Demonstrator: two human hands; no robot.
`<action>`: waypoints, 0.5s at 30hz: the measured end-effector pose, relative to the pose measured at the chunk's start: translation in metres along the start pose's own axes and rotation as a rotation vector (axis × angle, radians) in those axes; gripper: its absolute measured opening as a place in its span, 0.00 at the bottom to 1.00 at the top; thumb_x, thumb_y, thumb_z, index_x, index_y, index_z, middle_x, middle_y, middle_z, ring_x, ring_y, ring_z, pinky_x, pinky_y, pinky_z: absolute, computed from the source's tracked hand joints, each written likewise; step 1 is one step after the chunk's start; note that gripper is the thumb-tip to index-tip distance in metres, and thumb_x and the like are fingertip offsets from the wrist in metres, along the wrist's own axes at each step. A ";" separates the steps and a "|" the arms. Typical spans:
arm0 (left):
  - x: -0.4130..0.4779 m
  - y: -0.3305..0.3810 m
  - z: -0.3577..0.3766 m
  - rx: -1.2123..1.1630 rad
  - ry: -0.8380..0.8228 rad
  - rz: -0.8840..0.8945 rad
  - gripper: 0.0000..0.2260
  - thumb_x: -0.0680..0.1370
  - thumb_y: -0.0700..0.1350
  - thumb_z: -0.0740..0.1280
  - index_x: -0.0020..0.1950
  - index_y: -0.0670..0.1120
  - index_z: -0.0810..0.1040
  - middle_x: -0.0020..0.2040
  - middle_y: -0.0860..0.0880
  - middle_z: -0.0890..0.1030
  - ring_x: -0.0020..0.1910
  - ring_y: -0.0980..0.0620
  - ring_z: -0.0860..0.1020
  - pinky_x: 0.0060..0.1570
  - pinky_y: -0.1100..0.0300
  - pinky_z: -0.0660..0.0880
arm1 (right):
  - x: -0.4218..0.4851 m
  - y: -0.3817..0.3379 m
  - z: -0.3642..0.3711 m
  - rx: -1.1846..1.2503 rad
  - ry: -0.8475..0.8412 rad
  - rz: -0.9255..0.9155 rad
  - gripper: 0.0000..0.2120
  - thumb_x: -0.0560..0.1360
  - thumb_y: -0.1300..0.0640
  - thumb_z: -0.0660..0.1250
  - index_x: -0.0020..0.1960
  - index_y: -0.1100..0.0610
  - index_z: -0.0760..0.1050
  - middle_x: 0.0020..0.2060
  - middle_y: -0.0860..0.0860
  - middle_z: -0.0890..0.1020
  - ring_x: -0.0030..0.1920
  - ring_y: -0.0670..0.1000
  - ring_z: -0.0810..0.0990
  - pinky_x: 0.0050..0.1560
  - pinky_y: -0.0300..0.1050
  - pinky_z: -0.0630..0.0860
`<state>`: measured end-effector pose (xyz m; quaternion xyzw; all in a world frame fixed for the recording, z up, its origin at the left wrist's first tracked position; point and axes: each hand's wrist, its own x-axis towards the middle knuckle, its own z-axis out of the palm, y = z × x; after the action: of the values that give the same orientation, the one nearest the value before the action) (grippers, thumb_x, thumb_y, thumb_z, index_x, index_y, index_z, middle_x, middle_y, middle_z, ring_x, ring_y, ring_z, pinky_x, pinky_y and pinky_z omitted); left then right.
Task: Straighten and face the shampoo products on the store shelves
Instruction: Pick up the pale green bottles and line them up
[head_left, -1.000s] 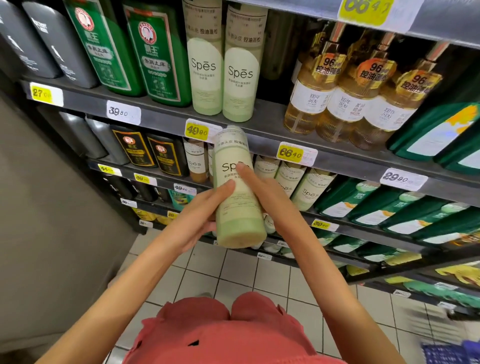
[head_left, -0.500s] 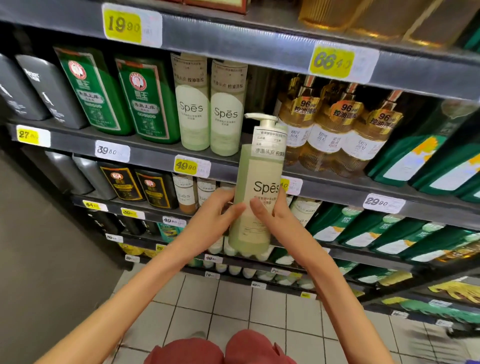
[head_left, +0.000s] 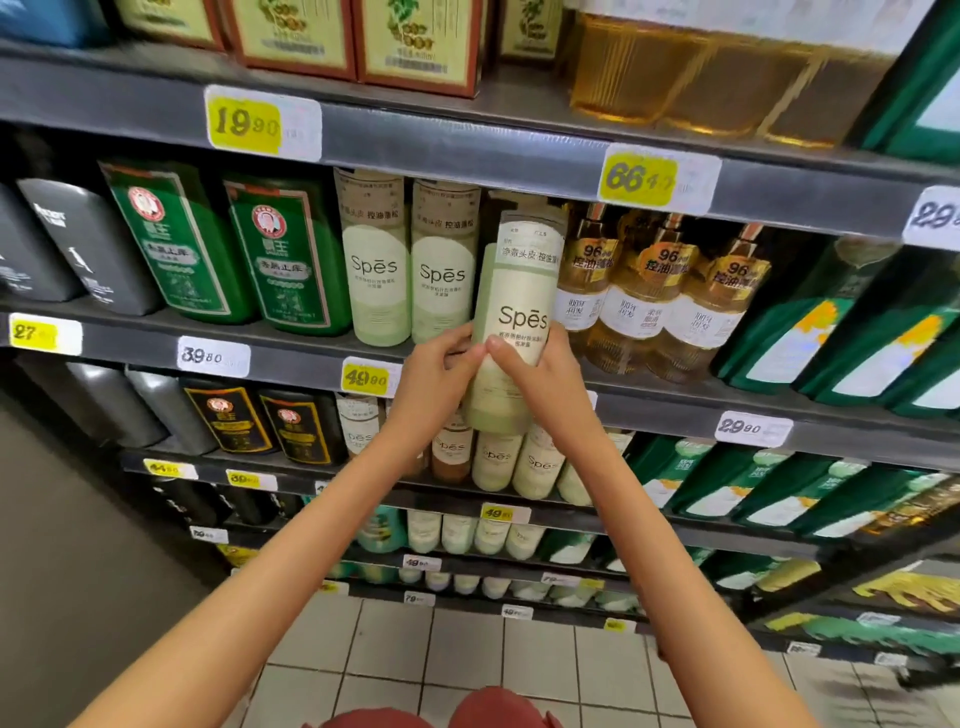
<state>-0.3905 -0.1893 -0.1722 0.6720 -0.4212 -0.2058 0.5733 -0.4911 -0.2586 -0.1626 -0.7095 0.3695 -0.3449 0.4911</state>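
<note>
A tall pale green Spes shampoo bottle (head_left: 519, 296) is upright, label facing me, held in front of the second shelf (head_left: 291, 353). My left hand (head_left: 441, 379) grips its lower left side and my right hand (head_left: 540, 379) its lower right side. The bottle's base hangs below the shelf edge. Its top sits in the dark gap between two matching Spes bottles (head_left: 410, 260) on the left and the amber pump bottles (head_left: 654, 296) on the right. The pump head is hidden in shadow.
Green boxed bottles (head_left: 234, 244) and dark grey bottles (head_left: 83, 244) stand further left. Slanted green bottles (head_left: 857, 338) fill the right. The shelf above (head_left: 467, 140) overhangs closely. More Spes bottles (head_left: 498, 457) stand on the lower shelf. Tiled floor (head_left: 467, 654) lies below.
Both hands have lifted the Spes bottle up and toward the shelf gap, from waist level and tilted to upright at the second shelf. My view has tipped upward.
</note>
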 end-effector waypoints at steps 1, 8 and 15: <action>0.003 0.001 -0.001 -0.013 0.023 -0.007 0.14 0.78 0.42 0.65 0.63 0.43 0.75 0.48 0.51 0.79 0.41 0.65 0.77 0.43 0.74 0.74 | 0.003 -0.001 0.001 -0.011 0.014 -0.010 0.23 0.74 0.55 0.70 0.63 0.63 0.66 0.55 0.55 0.77 0.57 0.55 0.78 0.52 0.49 0.78; 0.017 0.005 -0.004 -0.104 0.070 -0.016 0.09 0.79 0.40 0.63 0.57 0.43 0.79 0.45 0.49 0.82 0.44 0.61 0.79 0.48 0.69 0.76 | 0.015 -0.001 0.009 -0.135 0.167 -0.157 0.26 0.72 0.56 0.71 0.65 0.64 0.66 0.58 0.60 0.75 0.61 0.56 0.71 0.63 0.52 0.69; 0.018 0.002 0.001 -0.133 0.092 0.009 0.13 0.80 0.42 0.60 0.61 0.40 0.78 0.55 0.47 0.82 0.53 0.58 0.79 0.55 0.66 0.74 | 0.017 0.007 0.022 -0.138 0.288 -0.268 0.32 0.70 0.58 0.74 0.68 0.66 0.65 0.57 0.62 0.70 0.52 0.40 0.60 0.53 0.18 0.57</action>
<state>-0.3823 -0.2042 -0.1671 0.6392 -0.3830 -0.1997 0.6362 -0.4653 -0.2656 -0.1733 -0.7275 0.3610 -0.4788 0.3334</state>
